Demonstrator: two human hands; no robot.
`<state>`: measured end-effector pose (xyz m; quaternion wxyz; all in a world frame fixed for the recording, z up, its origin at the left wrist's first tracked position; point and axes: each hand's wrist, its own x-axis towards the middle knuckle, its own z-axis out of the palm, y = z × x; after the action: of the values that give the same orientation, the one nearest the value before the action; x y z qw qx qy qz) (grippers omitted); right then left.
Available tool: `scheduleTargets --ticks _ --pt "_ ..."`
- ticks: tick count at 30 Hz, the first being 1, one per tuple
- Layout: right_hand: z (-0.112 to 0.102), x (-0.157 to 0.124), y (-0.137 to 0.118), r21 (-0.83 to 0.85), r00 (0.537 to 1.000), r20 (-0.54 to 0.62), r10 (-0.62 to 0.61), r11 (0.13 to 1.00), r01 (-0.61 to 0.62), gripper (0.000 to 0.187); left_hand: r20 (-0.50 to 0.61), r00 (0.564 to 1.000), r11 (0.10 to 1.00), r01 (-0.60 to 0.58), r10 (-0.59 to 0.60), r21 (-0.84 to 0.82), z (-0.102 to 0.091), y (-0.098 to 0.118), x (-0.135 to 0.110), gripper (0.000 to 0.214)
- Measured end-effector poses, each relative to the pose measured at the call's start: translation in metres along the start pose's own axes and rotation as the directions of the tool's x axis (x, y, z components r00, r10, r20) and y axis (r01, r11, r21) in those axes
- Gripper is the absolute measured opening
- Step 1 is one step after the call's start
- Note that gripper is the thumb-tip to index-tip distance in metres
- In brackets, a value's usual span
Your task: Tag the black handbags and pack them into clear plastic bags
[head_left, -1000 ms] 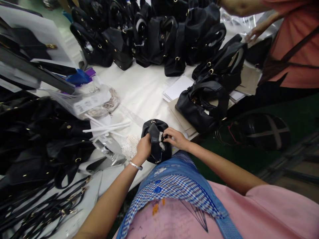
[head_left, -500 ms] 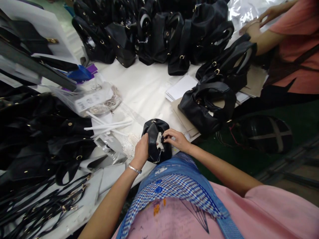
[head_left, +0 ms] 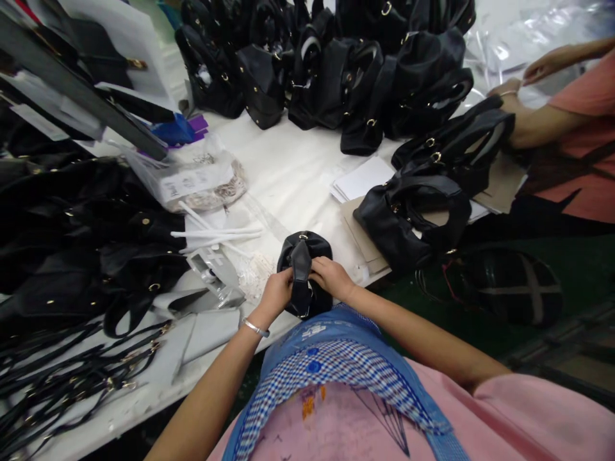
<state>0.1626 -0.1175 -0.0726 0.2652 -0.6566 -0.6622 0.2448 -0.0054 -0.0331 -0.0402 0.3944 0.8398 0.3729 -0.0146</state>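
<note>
A small black handbag (head_left: 310, 246) with gold rings stands at the table's front edge, against my apron. From its left side, my left hand (head_left: 278, 291) grips the bag near its top, fingers closed and partly hidden behind the black leather flap or handle. On the other side, my right hand (head_left: 332, 276) has its fingers bent and closed at the bag's opening, its fingertips partly out of sight inside. A thin white cord or tag string shows low on the bag. To the left lie a heap of small white tags (head_left: 254, 275) and several white strips (head_left: 216, 234).
Rows of black handbags (head_left: 262, 86) line the back. More bags (head_left: 412, 214) lean at right beside white sheets (head_left: 362, 178) and brown card. A plastic bag of strings (head_left: 204, 182), black bags and straps (head_left: 86, 378) fill the left. A co-worker's arms (head_left: 538, 121) are at far right.
The white piece at the bag's opening is no longer visible. My right hand has moved in against the black flap, and my left fingers have shifted onto it. The view has shifted slightly.
</note>
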Motion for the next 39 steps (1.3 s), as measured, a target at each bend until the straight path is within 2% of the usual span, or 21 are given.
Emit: scheduleTargets --ticks 3,6,7,9,10,12,14,16,19,24,28,30,32,37,39 --pt "-0.001 -0.01 0.008 -0.04 0.986 0.0 -0.168 0.985 0.167 0.017 -0.012 0.999 0.999 0.039 -0.039 -0.019 0.0 0.003 -0.007 0.041" --pt "-0.013 -0.013 0.017 -0.122 0.965 0.104 -0.241 0.96 0.253 0.025 -0.024 0.998 0.995 0.056 -0.058 -0.079 0.002 0.002 -0.014 0.047" --pt "-0.018 -0.011 0.02 -0.142 0.955 0.152 -0.255 0.951 0.276 0.026 -0.051 0.998 0.992 0.041 -0.048 -0.121 0.003 0.001 -0.017 0.046" --pt "-0.028 -0.006 0.025 -0.15 0.923 0.257 -0.287 0.931 0.332 0.026 -0.178 0.983 0.982 0.011 -0.045 -0.19 0.006 -0.001 -0.023 0.039" --pt "-0.032 -0.002 0.028 -0.14 0.899 0.308 -0.31 0.92 0.365 0.025 -0.266 0.961 0.98 0.019 -0.072 -0.197 0.008 -0.001 -0.025 0.033" --pt "-0.038 0.007 0.031 -0.107 0.846 0.4 -0.353 0.899 0.425 0.025 -0.427 0.888 0.98 0.107 -0.17 -0.167 0.012 -0.001 -0.028 0.021" --pt "-0.042 0.015 0.033 -0.081 0.801 0.463 -0.379 0.882 0.464 0.031 -0.507 0.82 0.964 0.228 -0.266 -0.136 0.015 0.001 -0.027 0.022" --pt "-0.044 0.022 0.034 -0.067 0.772 0.502 -0.39 0.872 0.484 0.036 -0.519 0.79 0.944 0.297 -0.327 -0.143 0.018 0.005 -0.022 0.036" --pt "-0.04 0.027 0.036 -0.062 0.755 0.515 -0.407 0.86 0.506 0.038 -0.508 0.774 0.926 0.326 -0.378 -0.193 0.024 0.009 -0.014 0.049" --pt "-0.029 0.033 0.039 -0.065 0.758 0.488 -0.433 0.848 0.526 0.038 -0.497 0.727 0.878 0.35 -0.475 -0.326 0.032 0.009 -0.004 0.042" --pt "-0.026 0.038 0.042 -0.008 0.768 0.467 -0.439 0.866 0.5 0.042 -0.515 0.691 0.851 0.308 -0.507 -0.424 0.036 0.009 -0.004 0.032" --pt "-0.024 0.037 0.047 0.041 0.768 0.465 -0.44 0.877 0.478 0.044 -0.523 0.683 0.844 0.278 -0.509 -0.458 0.038 0.013 -0.006 0.028" --pt "-0.021 0.037 0.054 0.085 0.771 0.462 -0.439 0.887 0.454 0.046 -0.522 0.693 0.847 0.257 -0.497 -0.466 0.041 0.018 -0.009 0.026" --pt "-0.012 0.036 0.065 0.115 0.75 0.477 -0.459 0.878 0.464 0.045 -0.477 0.77 0.892 0.262 -0.424 -0.369 0.046 0.028 -0.015 0.026" --pt "-0.012 0.036 0.064 0.132 0.753 0.468 -0.463 0.879 0.458 0.046 -0.46 0.785 0.895 0.261 -0.414 -0.361 0.046 0.028 -0.015 0.026"
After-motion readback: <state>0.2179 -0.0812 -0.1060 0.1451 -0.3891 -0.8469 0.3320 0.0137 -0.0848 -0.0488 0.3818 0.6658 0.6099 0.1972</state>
